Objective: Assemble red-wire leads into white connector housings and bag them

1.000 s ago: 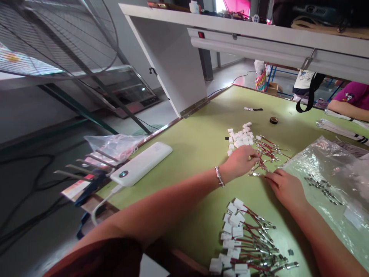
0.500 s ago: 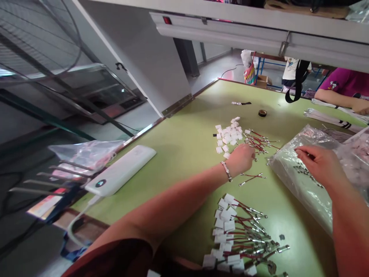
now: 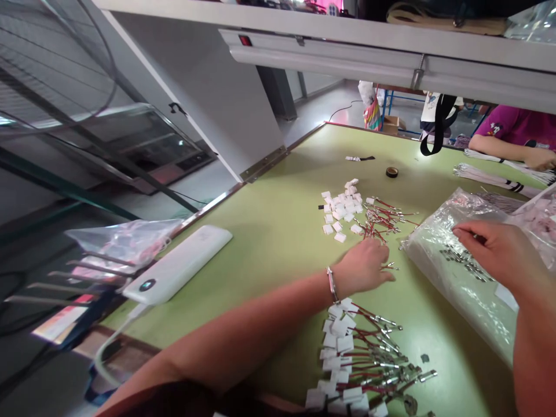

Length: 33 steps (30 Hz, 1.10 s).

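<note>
My left hand (image 3: 362, 267) is low over the table, beside a few loose short wires (image 3: 392, 266) with metal ends. Its thumb stands apart from its fingers, and I see nothing held. Just beyond it lies a pile of short red wires (image 3: 382, 219) with metal terminals, with white connector housings (image 3: 343, 205) to its left. My right hand (image 3: 499, 249) hovers over a clear plastic bag (image 3: 434, 246), fingertips pinched; whatever they hold is too small to make out. Small metal terminals (image 3: 467, 263) lie on the bag below it.
Near me lie rows of white housings fitted with red wires (image 3: 347, 353). A white power bank (image 3: 178, 263) with a cable sits at the left edge. Black tape (image 3: 391, 172) and bundled wires (image 3: 495, 176) lie farther back. Another person's arm (image 3: 499, 147) rests at far right.
My left hand has moved back toward me from the wire pile, and its thumb has spread away from the fingers. My right hand stays pinched over the bag. The view has shifted slightly.
</note>
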Motion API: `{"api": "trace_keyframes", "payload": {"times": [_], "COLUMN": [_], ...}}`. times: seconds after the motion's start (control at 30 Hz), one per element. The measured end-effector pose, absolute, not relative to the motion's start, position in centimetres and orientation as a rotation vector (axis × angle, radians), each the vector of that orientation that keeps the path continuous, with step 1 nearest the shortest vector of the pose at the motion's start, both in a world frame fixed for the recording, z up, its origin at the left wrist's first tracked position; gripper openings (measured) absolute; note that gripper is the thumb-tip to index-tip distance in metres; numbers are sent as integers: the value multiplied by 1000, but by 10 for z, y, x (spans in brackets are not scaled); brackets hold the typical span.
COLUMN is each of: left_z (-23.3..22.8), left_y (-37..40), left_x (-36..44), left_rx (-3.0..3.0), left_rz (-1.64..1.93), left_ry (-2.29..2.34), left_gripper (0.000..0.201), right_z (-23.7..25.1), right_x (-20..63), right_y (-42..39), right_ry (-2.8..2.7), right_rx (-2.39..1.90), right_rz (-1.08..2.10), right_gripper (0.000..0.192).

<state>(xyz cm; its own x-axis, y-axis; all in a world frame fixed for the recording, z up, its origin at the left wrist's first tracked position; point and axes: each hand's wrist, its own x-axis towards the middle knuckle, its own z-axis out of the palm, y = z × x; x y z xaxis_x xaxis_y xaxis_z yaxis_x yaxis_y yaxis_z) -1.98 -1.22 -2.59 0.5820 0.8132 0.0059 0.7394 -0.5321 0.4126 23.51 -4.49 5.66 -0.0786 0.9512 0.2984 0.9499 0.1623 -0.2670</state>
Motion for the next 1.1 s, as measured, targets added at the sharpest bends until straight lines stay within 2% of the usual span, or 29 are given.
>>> {"api": "trace_keyframes", "payload": {"times": [0.1, 0.27, 0.47, 0.57, 0.7, 0.87, 0.97, 1.1], "left_z": [-42, -46, -29, -30, -39, -44, -43, -43], "left_y": [-16, -12, -9, -6, -5, -6, -8, -13], "left_x": [-11, -11, -21, -23, -24, -23, -22, -21], "left_rx": [2493, 2421, 1889, 1656, 1644, 1692, 1772, 1956], "left_rz": [274, 443, 683, 706, 697, 646, 619, 606], "left_ry": [1213, 1206, 1210, 1143, 1041, 1029, 1010, 961], "left_gripper": [17, 18, 11, 17, 29, 35, 36, 29], "right_z": [58, 61, 34, 6, -26, -34, -26, -25], "right_x": [234, 240, 247, 243, 235, 227, 211, 178], "right_y": [-45, -36, -38, -41, -39, -35, -42, -57], "right_ry": [-2083, -2142, -2264, -2139, -2176, -2210, -2058, -2054], "right_rx": [-1831, -2028, -2258, -2351, -2377, -2287, -2188, -1695], "right_rz": [42, 70, 102, 96, -161, -352, -167, 230], "right_gripper": [31, 24, 23, 23, 24, 24, 20, 20]}}
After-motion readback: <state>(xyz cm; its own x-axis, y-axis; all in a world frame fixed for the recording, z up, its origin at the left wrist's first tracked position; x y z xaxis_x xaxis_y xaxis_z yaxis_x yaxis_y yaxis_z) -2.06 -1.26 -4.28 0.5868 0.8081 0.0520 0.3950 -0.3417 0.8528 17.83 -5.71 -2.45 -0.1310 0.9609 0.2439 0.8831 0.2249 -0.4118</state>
